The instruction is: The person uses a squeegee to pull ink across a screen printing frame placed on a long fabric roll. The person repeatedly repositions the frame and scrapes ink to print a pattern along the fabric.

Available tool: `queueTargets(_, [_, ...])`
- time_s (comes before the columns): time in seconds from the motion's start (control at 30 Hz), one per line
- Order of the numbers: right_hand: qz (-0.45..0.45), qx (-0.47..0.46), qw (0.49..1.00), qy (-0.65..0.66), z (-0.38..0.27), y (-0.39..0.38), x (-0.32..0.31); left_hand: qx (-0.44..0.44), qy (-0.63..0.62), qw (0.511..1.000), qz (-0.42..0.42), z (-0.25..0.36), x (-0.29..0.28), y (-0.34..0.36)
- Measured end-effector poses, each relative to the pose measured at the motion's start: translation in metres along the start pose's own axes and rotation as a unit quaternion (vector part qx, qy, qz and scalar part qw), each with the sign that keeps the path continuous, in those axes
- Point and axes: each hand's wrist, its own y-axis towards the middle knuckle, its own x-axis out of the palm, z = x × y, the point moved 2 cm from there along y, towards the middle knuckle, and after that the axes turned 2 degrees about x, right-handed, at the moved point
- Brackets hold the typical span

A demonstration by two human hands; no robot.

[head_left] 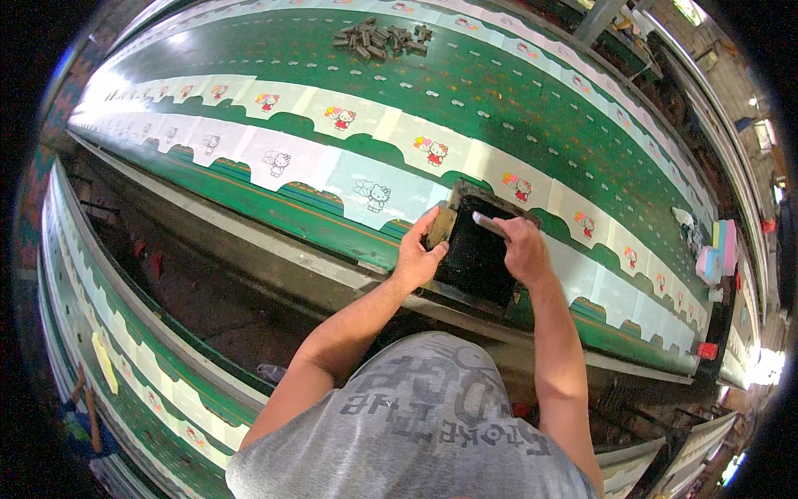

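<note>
A dark printing screen frame (478, 270) lies across the front row of pale fabric pieces on the green table. My left hand (420, 254) is closed around a worn wooden block (443, 228) on the frame's left side. In my right hand (525, 252), over the frame's black inner surface, is a squeegee (489, 223); its pale end sticks out past my fingers. Left of the frame, a fabric piece (370, 187) carries a grey outline of a cartoon cat with balloons. Pieces in the row behind show the cat in colour (433, 153).
The long green table (515, 100) stretches to both sides, with more printed rows at its far edge. Small dark blocks (378, 38) are heaped at the back. Pink and blue foam blocks (716, 254) and a red object (707, 350) sit at the right end. Another printed table (150, 366) stands lower left.
</note>
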Motion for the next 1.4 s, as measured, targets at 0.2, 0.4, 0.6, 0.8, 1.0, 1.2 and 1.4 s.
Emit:
queueTargets(0.2, [0.001, -0.021, 0.999, -0.027, -0.049, -0.066, 0.018, 0.022, 0.022, 1.000, 0.003, 0.001, 0.003, -0.006])
queueTargets(0.4, [-0.017, 0.010, 1.000, -0.015, -0.094, -0.107, 0.020, 0.039, 0.099, 0.994, 0.013, -0.001, 0.007, -0.006])
queueTargets(0.6, [0.066, 0.014, 0.996, 0.062, -0.073, -0.123, 0.023, 0.067, 0.156, 0.985, 0.030, 0.004, 0.011, 0.000])
queueTargets(0.8, [0.160, 0.039, 0.981, 0.105, -0.032, -0.166, 0.007, 0.112, 0.153, 0.982, 0.016, 0.033, 0.072, -0.019])
queueTargets(1.0, [0.190, 0.039, 0.975, 0.104, 0.030, -0.228, -0.041, 0.094, 0.131, 0.987, 0.015, -0.001, 0.165, -0.043])
queueTargets(1.2, [0.162, 0.044, 0.976, 0.137, 0.094, -0.272, -0.078, 0.059, 0.106, 0.992, 0.020, -0.033, 0.241, -0.061])
queueTargets(1.4, [0.103, -0.009, 0.991, 0.080, 0.117, -0.273, -0.092, 0.048, 0.150, 0.987, 0.023, -0.029, 0.265, -0.068])
